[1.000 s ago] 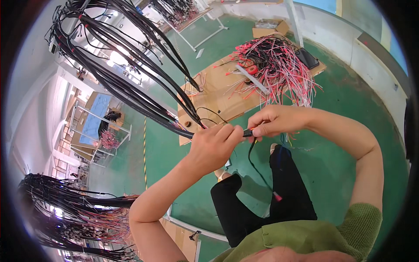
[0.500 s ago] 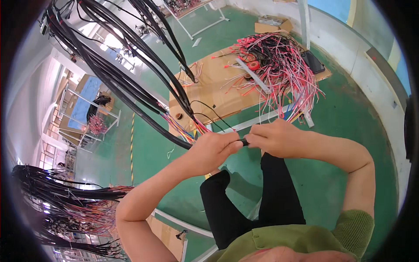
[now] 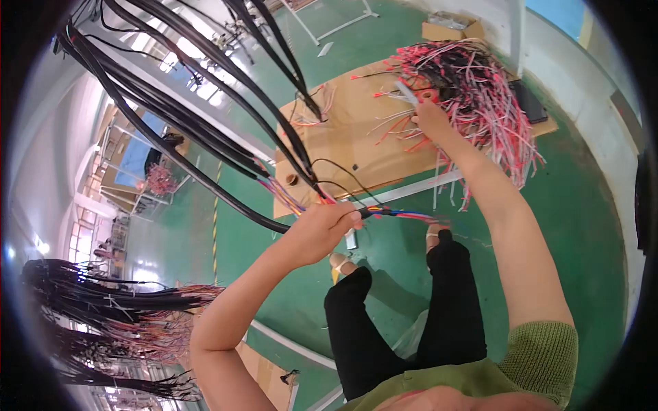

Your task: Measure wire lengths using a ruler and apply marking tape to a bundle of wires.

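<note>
My left hand (image 3: 322,229) is closed around a thick black cable (image 3: 212,190) that comes down from the upper left. Out of the fist, on the right, runs a bundle of coloured wires (image 3: 404,214), blue, red and yellow among them. My right hand (image 3: 433,120) reaches away over the cardboard (image 3: 336,154), onto a pale flat strip like a ruler (image 3: 407,92). A red tape roll (image 3: 430,95) lies beside its fingers. The hand covers the strip's lower part, and I cannot tell whether the fingers grip it.
A heap of red, white and black wires (image 3: 490,109) covers the board's right part. More black cables (image 3: 226,68) hang at upper left. A dark wire bundle (image 3: 130,308) hangs at lower left. An open carton (image 3: 452,29) stands at the back.
My right hand has let go of the cable and moved forward to the pale strip. The coloured wires beyond my left hand are now uncovered. The left hand still holds the cable.
</note>
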### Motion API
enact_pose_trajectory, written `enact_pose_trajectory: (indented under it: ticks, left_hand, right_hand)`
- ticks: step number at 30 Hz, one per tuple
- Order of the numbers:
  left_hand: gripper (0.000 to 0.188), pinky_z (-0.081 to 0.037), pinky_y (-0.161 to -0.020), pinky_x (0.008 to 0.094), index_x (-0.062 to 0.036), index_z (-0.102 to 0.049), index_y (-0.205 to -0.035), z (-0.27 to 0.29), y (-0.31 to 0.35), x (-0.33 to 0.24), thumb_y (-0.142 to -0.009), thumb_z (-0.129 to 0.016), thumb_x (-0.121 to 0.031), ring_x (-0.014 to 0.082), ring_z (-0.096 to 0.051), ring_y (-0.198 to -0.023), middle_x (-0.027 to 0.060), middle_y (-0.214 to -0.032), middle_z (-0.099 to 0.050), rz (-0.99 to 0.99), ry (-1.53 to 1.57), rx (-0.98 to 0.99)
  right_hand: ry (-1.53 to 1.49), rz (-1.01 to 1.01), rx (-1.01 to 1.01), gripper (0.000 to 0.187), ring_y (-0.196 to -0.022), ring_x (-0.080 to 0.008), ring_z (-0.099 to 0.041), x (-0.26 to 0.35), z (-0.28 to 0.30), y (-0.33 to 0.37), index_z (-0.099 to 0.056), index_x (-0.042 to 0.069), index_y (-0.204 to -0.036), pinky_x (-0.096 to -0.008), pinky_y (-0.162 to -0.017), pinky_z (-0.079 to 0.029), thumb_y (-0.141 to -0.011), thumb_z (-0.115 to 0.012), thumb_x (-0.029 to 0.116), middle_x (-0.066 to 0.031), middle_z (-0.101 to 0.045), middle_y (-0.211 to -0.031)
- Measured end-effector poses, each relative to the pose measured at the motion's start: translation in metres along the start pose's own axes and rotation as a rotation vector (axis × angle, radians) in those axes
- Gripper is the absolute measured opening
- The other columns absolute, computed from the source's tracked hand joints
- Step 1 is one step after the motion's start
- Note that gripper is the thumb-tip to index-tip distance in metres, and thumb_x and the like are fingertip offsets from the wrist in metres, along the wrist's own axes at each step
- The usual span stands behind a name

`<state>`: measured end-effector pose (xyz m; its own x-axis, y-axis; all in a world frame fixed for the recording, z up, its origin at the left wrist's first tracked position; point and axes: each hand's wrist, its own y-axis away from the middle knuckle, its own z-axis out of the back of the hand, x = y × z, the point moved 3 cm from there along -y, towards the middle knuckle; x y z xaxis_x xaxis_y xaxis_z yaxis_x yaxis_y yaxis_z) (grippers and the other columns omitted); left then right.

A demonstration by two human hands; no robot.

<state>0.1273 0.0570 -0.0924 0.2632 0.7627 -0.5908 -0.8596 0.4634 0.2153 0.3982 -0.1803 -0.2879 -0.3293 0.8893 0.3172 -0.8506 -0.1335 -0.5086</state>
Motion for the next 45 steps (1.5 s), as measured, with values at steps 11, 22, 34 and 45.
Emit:
enact_pose_trajectory:
  ticks: [11,22,34,45]
  left_hand:
    - [0.018,-0.046,-0.06,0.0396,-0.0042,-0.057,-0.097,0.006,0.005,0.01,-0.093,-0.059,-0.021,0.0288,-0.06,-0.067,0.0102,-0.073,-0.059,-0.108,-0.381,-0.117]
    - [0.017,-0.046,-0.058,0.0447,-0.0052,-0.055,-0.098,-0.027,0.009,-0.068,-0.093,-0.06,-0.021,0.0347,-0.06,-0.07,0.0131,-0.076,-0.058,-0.269,-0.691,-0.263]
    - [0.021,-0.046,-0.052,0.0415,-0.0074,-0.05,-0.107,-0.032,0.057,-0.101,-0.093,-0.061,-0.018,0.0319,-0.061,-0.064,0.0103,-0.071,-0.059,-0.279,-0.36,-0.189]
    - [0.047,-0.047,-0.052,0.0402,-0.0104,-0.045,-0.13,-0.032,0.064,-0.105,-0.089,-0.066,-0.02,0.0302,-0.063,-0.064,0.0095,-0.075,-0.063,-0.372,-0.46,-0.25]
  right_hand:
    - [-1.141,-0.457,-0.006,0.013,-0.09,-0.0138,-0.065,-0.027,0.051,0.021,-0.063,0.003,-0.095,-0.0303,-0.081,-0.052,-0.093,-0.061,0.016,-0.0011,-0.063,-0.083]
    - [-2.083,-0.405,0.446,0.049,-0.097,-0.0165,-0.065,0.205,0.135,0.247,-0.042,0.005,-0.138,-0.0282,-0.083,-0.052,-0.094,-0.062,0.012,-0.0053,-0.051,-0.12]
    - [-2.036,-0.176,0.057,0.072,-0.113,-0.0129,-0.053,0.186,0.215,0.225,-0.042,0.002,-0.138,-0.028,-0.095,-0.044,-0.081,-0.077,0.029,-0.0069,-0.055,-0.125]
    - [-1.855,-0.224,0.204,0.063,-0.098,-0.0092,-0.057,0.187,0.233,0.23,-0.048,0.003,-0.137,-0.0247,-0.086,-0.045,-0.078,-0.071,0.004,-0.0034,-0.059,-0.109]
